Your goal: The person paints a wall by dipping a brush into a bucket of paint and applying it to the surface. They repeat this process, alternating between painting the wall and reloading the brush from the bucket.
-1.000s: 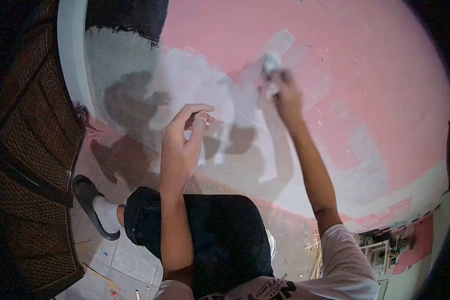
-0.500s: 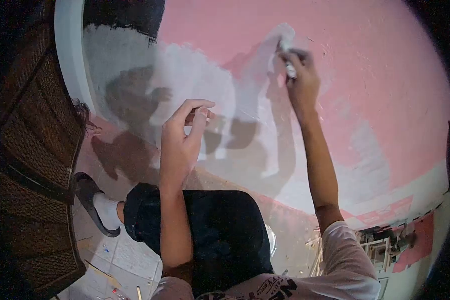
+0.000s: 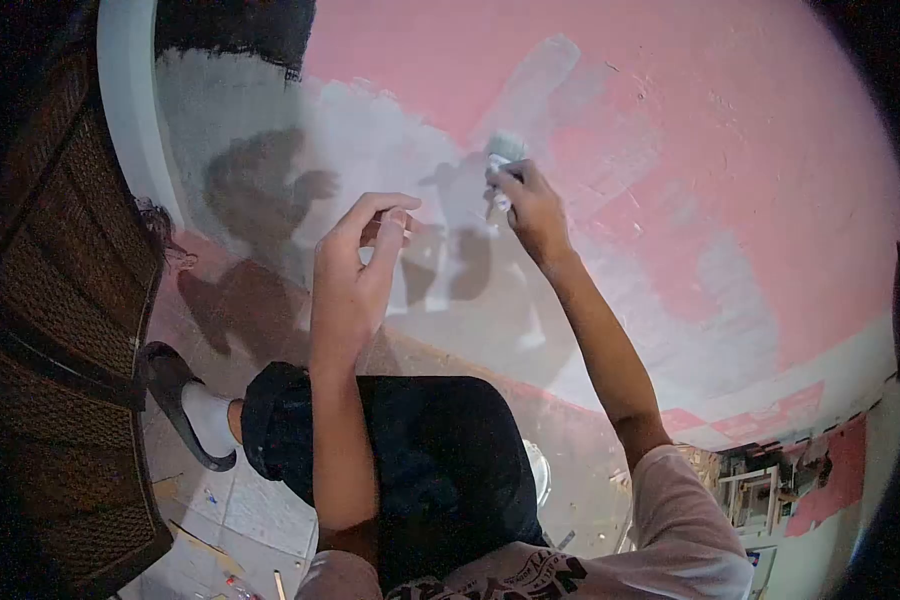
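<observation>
My right hand (image 3: 537, 215) is closed on a paintbrush (image 3: 505, 150) whose wide, pale bristles meet the wall (image 3: 730, 150). That wall is pink, with a broad white painted area and paler streaks around the brush. Raised above my knee, my left hand (image 3: 360, 255) has bent fingers with the thumb near the fingertips. Whether anything small sits between them cannot be made out. Shadows of my head and hands fall on the wall's white and grey parts.
A dark woven panel (image 3: 70, 330) stands along the left side. My foot in a dark slipper (image 3: 175, 400) rests on the tiled floor (image 3: 260, 520), near scattered scraps. A round white container (image 3: 540, 475) shows beside my knee. Shelving (image 3: 755, 500) stands at lower right.
My right hand and the paintbrush have moved down and to the left across the wall, and a pale streak shows where they were. My left hand has shifted slightly left.
</observation>
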Available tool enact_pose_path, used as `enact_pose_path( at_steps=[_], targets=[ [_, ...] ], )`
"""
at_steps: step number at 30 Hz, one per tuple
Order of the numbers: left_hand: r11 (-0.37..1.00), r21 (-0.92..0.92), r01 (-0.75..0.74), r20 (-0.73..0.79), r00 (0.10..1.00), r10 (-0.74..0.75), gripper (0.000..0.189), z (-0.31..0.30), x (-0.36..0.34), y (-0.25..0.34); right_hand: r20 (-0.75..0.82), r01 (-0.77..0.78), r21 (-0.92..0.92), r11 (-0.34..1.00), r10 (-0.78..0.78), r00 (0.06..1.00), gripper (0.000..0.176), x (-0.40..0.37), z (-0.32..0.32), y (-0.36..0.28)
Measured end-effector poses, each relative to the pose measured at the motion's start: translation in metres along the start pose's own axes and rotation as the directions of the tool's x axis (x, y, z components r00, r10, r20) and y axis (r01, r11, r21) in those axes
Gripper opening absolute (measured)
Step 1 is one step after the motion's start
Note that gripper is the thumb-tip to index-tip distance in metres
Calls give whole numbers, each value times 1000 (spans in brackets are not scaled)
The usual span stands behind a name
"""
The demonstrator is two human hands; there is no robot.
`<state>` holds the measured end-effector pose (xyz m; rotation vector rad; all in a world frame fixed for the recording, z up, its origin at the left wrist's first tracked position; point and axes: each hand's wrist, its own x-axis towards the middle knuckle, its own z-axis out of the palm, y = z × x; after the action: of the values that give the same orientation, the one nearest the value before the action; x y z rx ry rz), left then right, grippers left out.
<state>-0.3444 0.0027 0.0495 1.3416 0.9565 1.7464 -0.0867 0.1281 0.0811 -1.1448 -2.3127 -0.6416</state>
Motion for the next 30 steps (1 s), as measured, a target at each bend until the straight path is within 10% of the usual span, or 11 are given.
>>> enact_pose_path(
  at_steps=[6,9,15,18,22,23,30],
  targets=[
    [999,8,-36,-12,999,36,22,-2,1,-4,-253,-25,133,991,58,966,34,-2,-16,-19],
    [999,42,-3,46,999,1,23,-2,0,-3,127,-85,92,992,73,989,37,-5,5,4],
    [998,-2,-60,8,998,60,22,-8,2,-10,-310,29,191,981,32,950,32,30,-47,-29],
    [998,6,-67,18,998,67,22,-7,4,-9,-439,71,-66,995,-92,894,33,64,-73,-28],
    [996,-14,-89,20,996,89,22,-3,5,-9,-271,4,42,999,8,962,35,70,-16,12],
    [995,-18,-95,24,995,95,22,-3,4,-9,-249,60,-166,984,-101,963,32,58,13,23],
    [994,0,-109,24,994,109,23,-6,2,-8,-146,81,222,972,-49,988,21,67,-36,-7]
  ],
)
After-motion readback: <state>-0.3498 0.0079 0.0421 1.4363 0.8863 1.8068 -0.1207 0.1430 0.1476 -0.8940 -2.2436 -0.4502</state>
